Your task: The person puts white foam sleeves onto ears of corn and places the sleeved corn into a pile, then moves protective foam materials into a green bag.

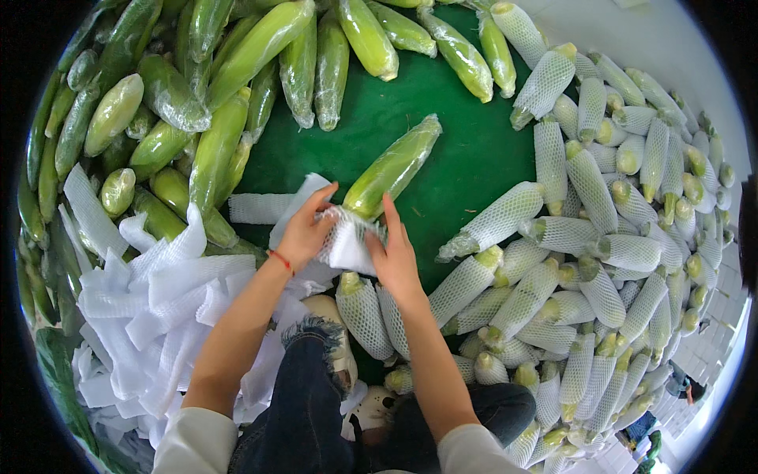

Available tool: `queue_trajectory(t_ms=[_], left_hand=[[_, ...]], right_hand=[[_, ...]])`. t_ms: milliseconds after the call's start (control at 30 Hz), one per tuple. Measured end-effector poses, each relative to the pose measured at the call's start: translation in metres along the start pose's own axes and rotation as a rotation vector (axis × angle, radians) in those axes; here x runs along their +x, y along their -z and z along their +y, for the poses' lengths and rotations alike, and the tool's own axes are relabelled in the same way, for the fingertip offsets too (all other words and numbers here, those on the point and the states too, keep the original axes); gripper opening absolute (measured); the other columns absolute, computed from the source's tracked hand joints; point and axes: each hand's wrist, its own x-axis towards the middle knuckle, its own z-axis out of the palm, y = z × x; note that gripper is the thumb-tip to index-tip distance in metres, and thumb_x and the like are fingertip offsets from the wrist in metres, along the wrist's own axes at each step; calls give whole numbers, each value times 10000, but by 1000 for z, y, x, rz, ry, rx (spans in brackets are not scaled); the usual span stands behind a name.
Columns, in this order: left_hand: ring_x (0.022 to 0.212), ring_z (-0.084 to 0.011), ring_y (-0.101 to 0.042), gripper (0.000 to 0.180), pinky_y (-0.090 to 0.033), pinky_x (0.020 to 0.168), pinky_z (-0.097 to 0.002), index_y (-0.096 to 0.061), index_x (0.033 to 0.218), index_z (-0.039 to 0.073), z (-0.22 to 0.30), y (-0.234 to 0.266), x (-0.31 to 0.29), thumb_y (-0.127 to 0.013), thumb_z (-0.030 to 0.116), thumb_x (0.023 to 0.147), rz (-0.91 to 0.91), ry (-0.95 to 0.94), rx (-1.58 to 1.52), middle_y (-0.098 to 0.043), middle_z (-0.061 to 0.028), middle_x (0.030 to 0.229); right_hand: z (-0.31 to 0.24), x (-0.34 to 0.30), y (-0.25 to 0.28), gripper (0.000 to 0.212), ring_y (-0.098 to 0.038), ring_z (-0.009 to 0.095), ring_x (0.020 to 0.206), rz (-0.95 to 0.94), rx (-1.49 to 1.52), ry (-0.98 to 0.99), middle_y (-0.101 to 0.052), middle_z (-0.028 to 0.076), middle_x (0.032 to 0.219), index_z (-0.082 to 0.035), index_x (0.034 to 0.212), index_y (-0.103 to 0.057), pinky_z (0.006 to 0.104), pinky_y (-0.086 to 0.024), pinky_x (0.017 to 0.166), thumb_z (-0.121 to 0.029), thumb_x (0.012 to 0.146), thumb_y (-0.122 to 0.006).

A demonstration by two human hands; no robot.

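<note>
In front of me an ear of corn point(399, 166) in its green husk, wrapped in clear film, points up and to the right over the green surface. A white foam net sleeve point(347, 246) sits around its near end. My left hand point(306, 227) is closed on the left side of the sleeve, fingertips at its rim. My right hand point(397, 259) grips the sleeve from the right, its index finger against the corn's base and its thumb on the foam. The part of the corn inside the sleeve is hidden.
Film-wrapped corn point(260, 51) is heaped at the left and along the far side. Loose white foam sleeves point(170, 296) lie piled beside my left arm. Sleeved corn point(588, 186) fills the right. Green sheeting point(482, 150) covers the middle. My jeans-clad legs point(304, 411) are below.
</note>
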Motion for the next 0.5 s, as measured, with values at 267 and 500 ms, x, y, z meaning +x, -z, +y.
queue_trajectory(t_ms=[267, 500], left_hand=[[907, -73, -537, 282, -454, 790, -230, -555, 1181, -6, 126, -43, -57, -408, 61, 950, -184, -366, 244, -613, -54, 1056], [710, -33, -498, 231, -425, 618, -205, -622, 947, -39, 143, -43, -17, -471, 135, 951, 91, -284, -9, -620, 1, 769]], right_hand=[[-49, -31, 21, 426, -576, 83, 776, 262, 647, -29, -659, 80, 876, -95, 1343, -448, 250, -457, 677, -62, 920, -411], [-67, 20, 25, 143, -470, 74, 595, 542, 330, 261, -525, 92, 652, -6, 969, -604, 258, -389, 511, -71, 868, -526]])
